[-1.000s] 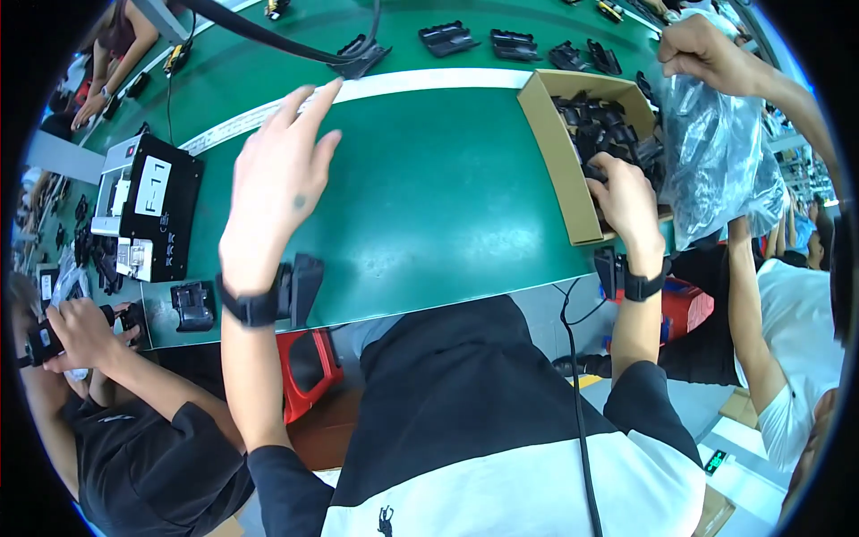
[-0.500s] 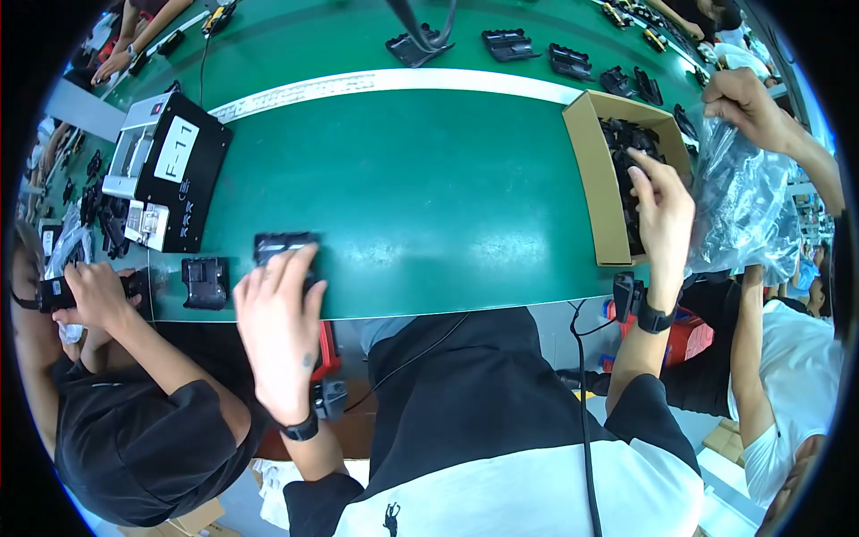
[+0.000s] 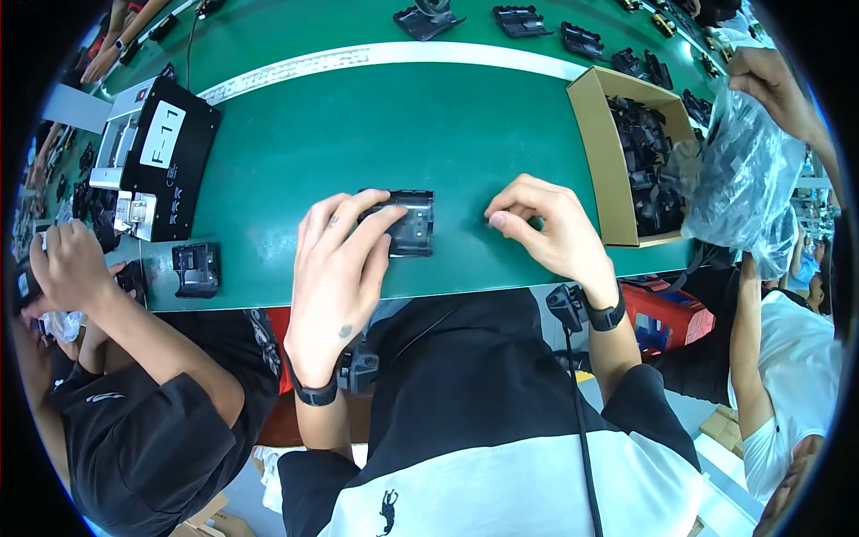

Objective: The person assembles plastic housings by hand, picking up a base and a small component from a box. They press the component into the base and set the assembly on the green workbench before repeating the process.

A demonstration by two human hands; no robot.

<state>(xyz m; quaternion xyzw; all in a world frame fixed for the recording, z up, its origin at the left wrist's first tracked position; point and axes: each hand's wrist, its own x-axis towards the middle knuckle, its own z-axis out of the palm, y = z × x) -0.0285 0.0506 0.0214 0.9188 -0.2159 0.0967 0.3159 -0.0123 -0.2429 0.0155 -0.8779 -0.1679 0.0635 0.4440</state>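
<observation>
A black moulded plastic housing (image 3: 413, 231) lies on the green table in front of me. My left hand (image 3: 344, 264) grips its left end, with the fingers across its top and the thumb at the near side. To the right of the housing, a short gap away, my right hand (image 3: 553, 234) hovers over the table. Its thumb and index finger are pinched together, and what they hold, if anything, is too small to make out. At the right stands an open cardboard box (image 3: 598, 161) filled with small black plastic parts (image 3: 651, 166).
Another black housing (image 3: 196, 269) lies near the table's front edge at left, beside a black-and-silver machine (image 3: 170, 166). Several black housings (image 3: 583, 40) line the far side beyond a white strip (image 3: 465, 54). A co-worker's hand (image 3: 771, 85) holds a clear plastic bag (image 3: 743, 179) beside the box.
My left hand has moved right, bringing the housing to the middle. My right hand has left the box and come toward it, fingers now pinched. The co-worker's bag has shifted slightly.
</observation>
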